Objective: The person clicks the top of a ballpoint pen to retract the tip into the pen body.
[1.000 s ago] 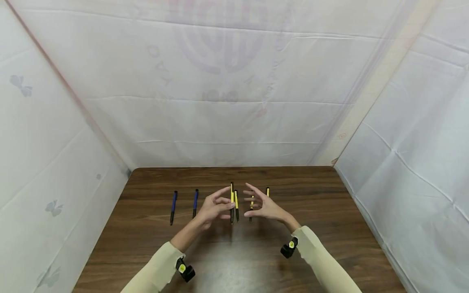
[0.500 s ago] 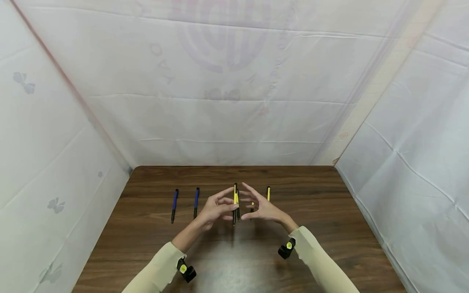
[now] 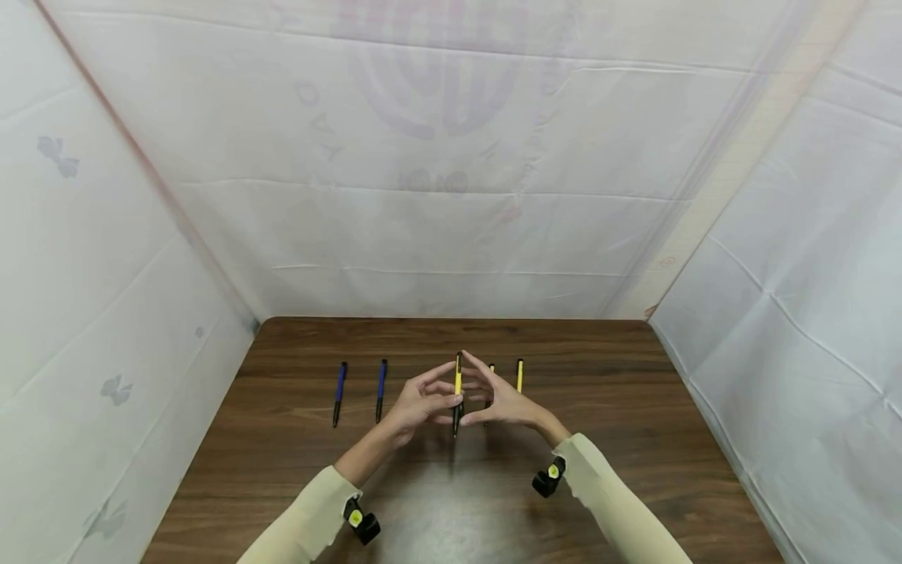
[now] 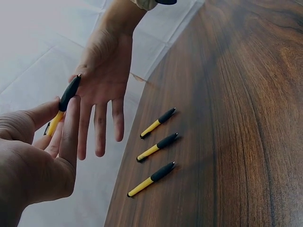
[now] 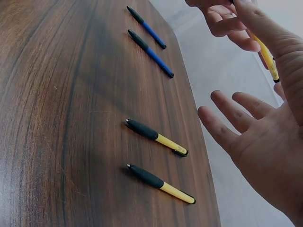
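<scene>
At the left of the desk (image 3: 634, 407), two blue pens (image 3: 340, 382) lying side by side, near each other but apart, dark tips toward the person. Next to the right, the left hand (image 3: 419, 403), raised over the desk, thumb and fingers (image 4: 71, 127) pinched on a yellow pen (image 3: 458, 384). Held upright above the wood, black grip end down in the head view, not touching the desk. Just beside it, the right hand (image 3: 503, 399), palm turned to the pen, fingers (image 4: 99, 132) straight and spread, holding nothing; cannot tell if touching the pen or only very close. Below and behind the hands, three more yellow pens (image 4: 157, 146) flat on the desk in a row, parallel and apart, the rightmost (image 3: 520, 376) clear of the right hand.
</scene>
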